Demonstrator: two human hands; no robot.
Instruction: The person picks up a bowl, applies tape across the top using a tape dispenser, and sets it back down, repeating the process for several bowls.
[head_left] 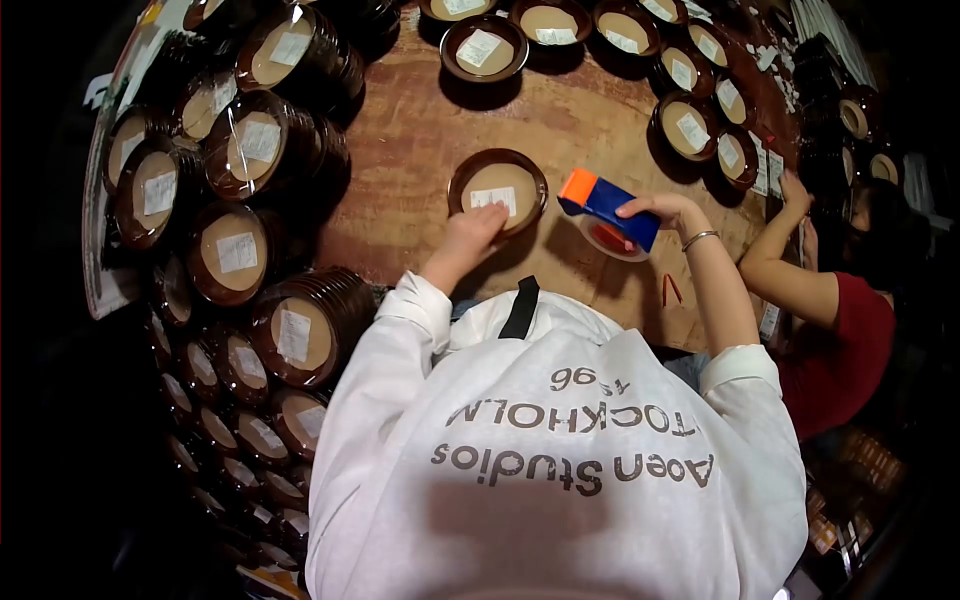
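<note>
A brown-rimmed bowl (455, 180) with a beige inside sits in front of me on the wooden table. Inside it lies a white paper label (488, 197). My left hand (470, 240) reaches over the bowl's near rim, its fingers closed together and pressed on the label; the thumb cannot be made out clearly. To the right of the bowl, my right hand (665, 210) is wrapped round a blue and orange tape dispenser (605, 198) with a roll of tape in it. The dispenser is held tilted, its orange end toward the bowl but apart from it.
Stacks of similar labelled bowls (238, 255) crowd the left side. More labelled bowls (485, 48) line the table's (400, 130) far and right edges. A small red object (672, 290) lies near the front edge. Another person in a red sleeve (862, 325) is at the right.
</note>
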